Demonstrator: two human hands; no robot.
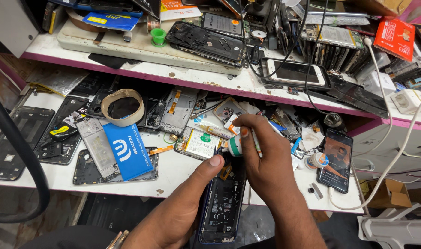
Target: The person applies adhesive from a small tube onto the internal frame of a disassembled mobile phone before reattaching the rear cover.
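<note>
Right hand point(261, 157) is pinching the green-white glue tube point(236, 146), nozzle down over the opened phone point(222, 203) — left hand point(187, 207) is gripping the phone's edge, thumb extended.

Upper part of opened phone point(221, 203) hidden under right hand point(261, 157); glue tube point(238, 146) mostly covered by fingers; left hand point(183, 207) cut off by bottom edge.

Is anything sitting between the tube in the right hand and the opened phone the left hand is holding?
Nothing visible. The right hand holds the small white and green tube with its tip right over the top of the opened phone, beside the left hand thumb.
</note>
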